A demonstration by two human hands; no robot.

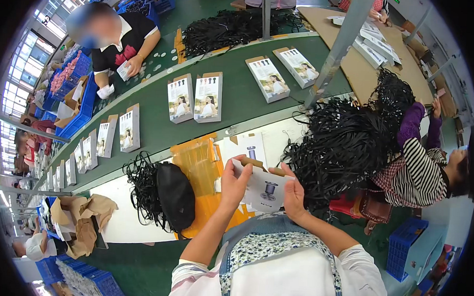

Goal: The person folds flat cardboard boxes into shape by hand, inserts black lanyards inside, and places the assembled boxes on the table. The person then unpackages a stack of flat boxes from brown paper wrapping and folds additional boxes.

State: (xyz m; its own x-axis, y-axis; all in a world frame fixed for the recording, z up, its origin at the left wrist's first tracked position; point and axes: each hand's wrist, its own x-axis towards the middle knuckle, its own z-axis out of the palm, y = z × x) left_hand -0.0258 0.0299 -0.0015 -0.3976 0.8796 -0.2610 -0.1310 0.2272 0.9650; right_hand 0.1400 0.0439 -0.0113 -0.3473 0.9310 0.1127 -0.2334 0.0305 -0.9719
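Note:
Between my two hands is a white cardboard box [265,193] printed with a dark device, its brown inner flaps raised at the far end. My left hand [236,182] is closed on its left side. On the opposite side my right hand [294,194] grips the box with bent fingers. Just beyond lies another white printed box [247,146] on the worktop. A black pouch [175,197] rests left of my arms, beside a bundle of black cords [141,189]. Under my left forearm spreads an orange-yellow taped board [197,165].
A green conveyor belt [159,132] runs across, carrying several upright white boxes [208,97]. To the right rises a large heap of black cords [341,146], with a person in striped sleeves beside it. A metal post [339,52] stands at the belt. Across it, another person handles small white items.

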